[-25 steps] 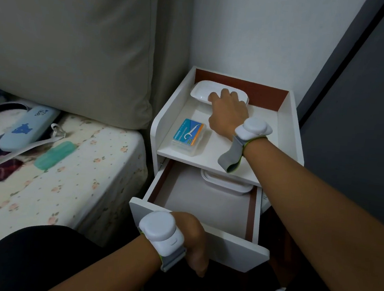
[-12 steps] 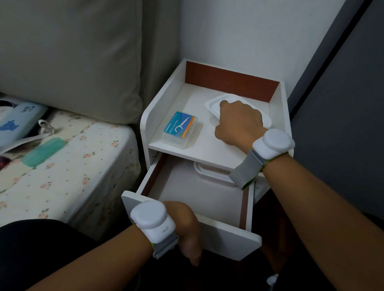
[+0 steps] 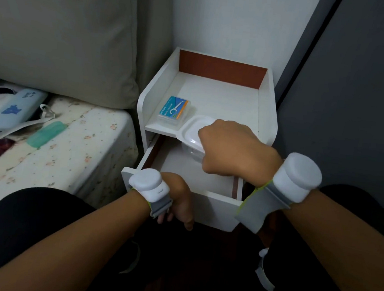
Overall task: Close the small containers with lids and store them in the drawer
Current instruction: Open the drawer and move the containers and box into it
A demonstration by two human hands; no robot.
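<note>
1. White lidded container (image 3: 193, 131), shallow, rounded corners, lid on, tilted over the shelf's front edge, above the open drawer.
2. Drawer (image 3: 204, 198), white with reddish-brown inner sides, pulled out; another clear container (image 3: 191, 153) shows beneath, mostly hidden.

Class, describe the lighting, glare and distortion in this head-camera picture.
Head view: dim, soft indoor light; a small glare spot on the white lidded container beside the right hand; wide-angle bending of the nightstand edges; floor below the open drawer falls into near-black shadow.

White wall (image 3: 233, 20), dark panel (image 3: 367, 92), beige cushion (image 3: 57, 26), floral mattress (image 3: 73, 148)
</note>
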